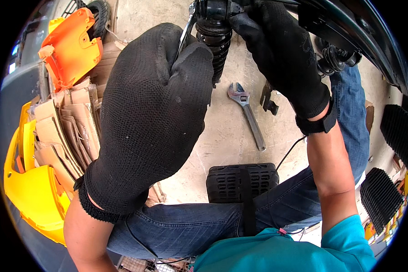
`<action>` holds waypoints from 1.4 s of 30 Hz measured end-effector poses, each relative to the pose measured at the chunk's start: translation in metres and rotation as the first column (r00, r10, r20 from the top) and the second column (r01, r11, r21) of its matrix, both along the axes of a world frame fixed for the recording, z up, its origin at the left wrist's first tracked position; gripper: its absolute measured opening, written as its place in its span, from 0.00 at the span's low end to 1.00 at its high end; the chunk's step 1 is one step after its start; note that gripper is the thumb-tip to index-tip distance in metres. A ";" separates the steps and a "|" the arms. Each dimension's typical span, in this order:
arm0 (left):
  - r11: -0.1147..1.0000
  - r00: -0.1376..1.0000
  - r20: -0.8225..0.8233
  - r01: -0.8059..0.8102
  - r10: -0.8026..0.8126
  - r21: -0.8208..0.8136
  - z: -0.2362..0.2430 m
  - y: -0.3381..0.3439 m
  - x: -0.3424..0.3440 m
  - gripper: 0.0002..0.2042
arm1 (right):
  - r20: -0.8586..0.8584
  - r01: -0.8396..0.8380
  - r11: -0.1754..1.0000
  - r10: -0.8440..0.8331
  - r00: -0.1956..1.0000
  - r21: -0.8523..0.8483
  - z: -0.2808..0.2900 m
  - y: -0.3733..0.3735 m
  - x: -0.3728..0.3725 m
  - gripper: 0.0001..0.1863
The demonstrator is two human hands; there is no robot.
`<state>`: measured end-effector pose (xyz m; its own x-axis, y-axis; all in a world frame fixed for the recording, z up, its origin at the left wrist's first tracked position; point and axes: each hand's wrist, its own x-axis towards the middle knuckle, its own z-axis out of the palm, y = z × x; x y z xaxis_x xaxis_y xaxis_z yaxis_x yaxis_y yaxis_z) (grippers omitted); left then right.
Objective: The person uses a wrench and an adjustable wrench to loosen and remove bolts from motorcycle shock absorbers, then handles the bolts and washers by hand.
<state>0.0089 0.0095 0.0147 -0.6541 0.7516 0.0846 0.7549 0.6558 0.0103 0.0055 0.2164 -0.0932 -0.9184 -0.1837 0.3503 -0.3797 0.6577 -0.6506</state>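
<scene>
Left of the black coil-spring shock absorber (214,40), the black-gloved left hand (154,102) curls closed around a silver wrench (186,32). Opposite, the black-gloved right hand (281,50) bends inward, grip unclear.

Pale, scuffed and stained, the floor (222,136) carried the lot! Out in its middle, well clear of the left and right edges, lay an adjustable wrench (251,120), silvery grey, on a slant: jaw end toward the far edge, handle running down toward the near edge and a touch rightward. Just beside it, on the right-edge side, sat a small black part (268,99), irregular in outline, not touching the wrench. Over to the left edge, and what a crowd: flattened brown cardboard (70,129), packed in leaning layers, well apart from the wrench!
</scene>
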 end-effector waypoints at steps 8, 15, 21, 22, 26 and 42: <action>0.999 0.999 0.030 -0.038 0.037 0.021 0.001 0.002 0.002 0.15 | -0.190 -0.078 0.982 0.045 0.981 -0.171 -0.005 -0.005 -0.007 0.15; 0.998 0.998 0.052 -0.040 0.042 -0.050 0.006 0.003 0.003 0.15 | 0.082 -0.074 0.984 0.088 0.993 -0.159 0.007 -0.004 -0.005 0.17; 0.998 0.995 0.087 -0.043 0.048 -0.054 0.007 0.004 0.001 0.17 | 0.080 0.055 0.998 -0.053 0.995 -0.032 0.011 -0.002 0.000 0.20; 0.997 0.995 0.083 -0.043 0.048 -0.058 0.007 0.004 0.001 0.17 | -0.054 0.042 0.990 -0.035 0.998 0.137 0.011 0.002 0.001 0.22; 0.997 0.995 0.087 -0.049 0.055 -0.067 0.007 0.003 0.002 0.16 | -0.147 0.029 0.953 0.017 0.989 0.302 0.006 0.014 0.008 0.28; 1.000 0.999 0.030 -0.011 0.011 0.009 0.001 0.002 0.000 0.14 | 0.156 0.042 0.976 -0.077 0.985 0.212 0.007 0.003 0.008 0.16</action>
<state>0.0091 0.0112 0.0157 -0.6648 0.7437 0.0713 0.7468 0.6639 0.0389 0.0130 0.2193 -0.0858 -0.9713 -0.1800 0.1552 -0.2362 0.8028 -0.5474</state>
